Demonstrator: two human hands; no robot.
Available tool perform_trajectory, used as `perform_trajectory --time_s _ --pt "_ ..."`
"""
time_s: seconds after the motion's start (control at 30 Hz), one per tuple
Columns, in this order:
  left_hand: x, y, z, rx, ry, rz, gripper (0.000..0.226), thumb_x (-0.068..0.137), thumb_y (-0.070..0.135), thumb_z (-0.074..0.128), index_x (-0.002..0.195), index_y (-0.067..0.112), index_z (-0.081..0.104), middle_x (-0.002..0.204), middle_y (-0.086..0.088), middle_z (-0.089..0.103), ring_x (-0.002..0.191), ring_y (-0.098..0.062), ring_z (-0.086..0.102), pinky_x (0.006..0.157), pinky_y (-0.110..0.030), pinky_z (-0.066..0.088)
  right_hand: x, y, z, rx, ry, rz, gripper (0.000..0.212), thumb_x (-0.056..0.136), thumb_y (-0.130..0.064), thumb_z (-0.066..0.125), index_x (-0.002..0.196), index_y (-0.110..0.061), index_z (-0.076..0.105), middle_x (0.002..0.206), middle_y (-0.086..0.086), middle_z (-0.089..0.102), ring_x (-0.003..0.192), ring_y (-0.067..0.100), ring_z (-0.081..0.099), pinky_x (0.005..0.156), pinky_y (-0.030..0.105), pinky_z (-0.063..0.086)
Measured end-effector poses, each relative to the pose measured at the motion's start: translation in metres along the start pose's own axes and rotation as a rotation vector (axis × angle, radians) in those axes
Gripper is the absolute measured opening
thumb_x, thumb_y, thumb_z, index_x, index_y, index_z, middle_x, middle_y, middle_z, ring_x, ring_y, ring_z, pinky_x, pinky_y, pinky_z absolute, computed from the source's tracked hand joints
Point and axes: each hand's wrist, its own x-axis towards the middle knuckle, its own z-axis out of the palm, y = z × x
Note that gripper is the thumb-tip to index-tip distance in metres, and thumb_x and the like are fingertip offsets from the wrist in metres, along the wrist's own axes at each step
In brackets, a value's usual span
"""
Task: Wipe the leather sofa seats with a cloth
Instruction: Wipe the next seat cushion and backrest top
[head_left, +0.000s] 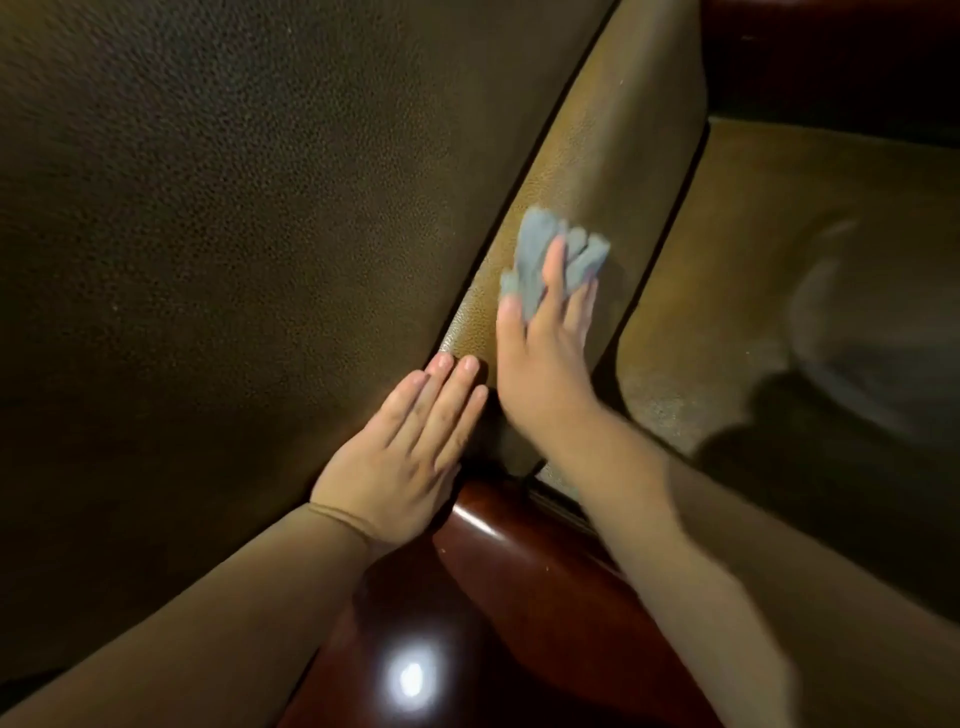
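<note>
A crumpled grey-blue cloth (540, 254) lies on a narrow brown leather panel (613, 140) of the sofa. My right hand (545, 358) presses the cloth against that panel with straight fingers, the cloth bunched between and ahead of them. My left hand (410, 452) rests flat with straight fingers on the edge of the large brown leather cushion (234, 208) that fills the left of the view. The two hands are close together, nearly touching.
A glossy dark red wooden armrest (493, 597) lies below and between my forearms, with a bright light reflection on it. A lower leather seat (753, 249) sits to the right, with a blurred pale shape (857, 322) on it. Dark wood trim runs along the top right.
</note>
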Motion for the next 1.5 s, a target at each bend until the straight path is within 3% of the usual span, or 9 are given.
perform_trajectory --time_s 0.17,0.3,0.43,0.57,0.73,0.83,1.03,1.17,1.5 --pt "-0.002 0.003 0.006 0.034 -0.002 0.006 0.069 0.103 0.027 0.035 0.161 -0.008 0.024 0.169 -0.032 0.016 0.156 -0.047 0.021 0.131 -0.053 0.007 -0.062 0.035 0.014 -0.091 -0.209 -0.138 0.068 0.099 -0.064 0.009 0.156 -0.046 -0.024 0.161 -0.008 -0.041 0.153 0.024 -0.033 0.129 0.044 -0.009" --pt "-0.001 0.003 0.004 0.021 -0.008 -0.021 0.073 0.101 0.031 0.043 0.161 -0.007 0.026 0.169 -0.03 0.019 0.156 -0.046 0.025 0.131 -0.052 0.01 0.013 0.022 -0.006 -0.21 -0.066 -0.086 0.079 0.099 -0.058 -0.013 0.166 -0.025 0.009 0.172 0.013 -0.016 0.157 0.038 -0.02 0.128 0.053 -0.006" --pt "0.0 0.003 0.001 0.047 -0.072 -0.004 0.073 0.102 0.034 0.042 0.162 -0.005 0.026 0.17 -0.03 0.017 0.157 -0.045 0.022 0.131 -0.052 0.009 0.047 0.003 -0.046 -0.213 -0.039 -0.043 0.062 0.107 -0.042 0.019 0.165 -0.026 0.007 0.173 0.013 -0.011 0.159 0.037 -0.007 0.13 0.051 0.006" --pt "-0.001 0.001 -0.001 0.046 -0.088 -0.001 0.073 0.102 0.036 0.038 0.162 -0.004 0.025 0.17 -0.029 0.016 0.158 -0.046 0.018 0.131 -0.053 0.006 -0.037 0.024 -0.043 -0.127 -0.338 0.073 0.065 0.109 -0.027 0.039 0.166 -0.018 0.009 0.173 0.011 -0.011 0.16 0.03 0.0 0.128 0.034 0.011" --pt "0.002 0.009 -0.024 -0.017 -0.345 -0.06 0.076 0.101 0.04 0.026 0.165 0.0 0.018 0.173 -0.023 0.001 0.161 -0.041 -0.004 0.131 -0.053 -0.006 -0.116 0.013 -0.088 -0.125 -0.61 0.288 0.05 0.113 -0.035 0.031 0.159 -0.017 0.035 0.152 0.011 0.052 0.137 0.026 0.051 0.115 0.034 0.037" --pt "0.019 0.028 -0.053 -0.182 -0.603 -0.274 0.078 0.1 0.052 0.02 0.168 0.015 0.008 0.173 -0.014 -0.013 0.158 -0.034 -0.027 0.128 -0.051 -0.016 -0.116 0.0 -0.127 -0.132 -0.576 0.348 0.053 0.111 -0.048 0.03 0.156 -0.023 0.039 0.14 0.01 0.061 0.126 0.026 0.059 0.109 0.041 0.046" --pt "0.073 0.081 -0.176 -0.809 -0.799 -0.796 0.057 0.104 0.054 0.04 0.152 0.024 0.048 0.144 -0.008 0.061 0.136 -0.03 0.054 0.113 -0.042 0.041 -0.122 -0.051 -0.258 -0.363 -0.596 0.21 0.053 0.111 -0.049 0.025 0.15 -0.019 0.043 0.141 0.012 0.059 0.131 0.032 0.054 0.108 0.039 0.043" --pt "0.062 0.11 -0.244 -1.058 -0.823 -0.752 0.051 0.108 0.045 0.046 0.151 0.018 0.052 0.144 -0.01 0.063 0.135 -0.029 0.057 0.112 -0.037 0.045 -0.149 -0.062 -0.327 -0.545 -0.732 0.196 0.048 0.111 -0.049 0.031 0.14 -0.015 0.047 0.125 0.012 0.067 0.102 0.024 0.063 0.085 0.036 0.052" --pt "-0.009 0.155 -0.406 -0.977 -0.835 -0.74 0.047 0.11 0.041 0.044 0.148 0.016 0.057 0.147 -0.007 0.062 0.136 -0.026 0.056 0.11 -0.033 0.043 -0.171 -0.091 -0.477 -0.801 -0.672 0.129 0.075 0.098 -0.052 0.06 0.149 -0.018 0.016 0.125 0.014 0.063 0.108 0.031 0.066 0.093 0.046 0.057"
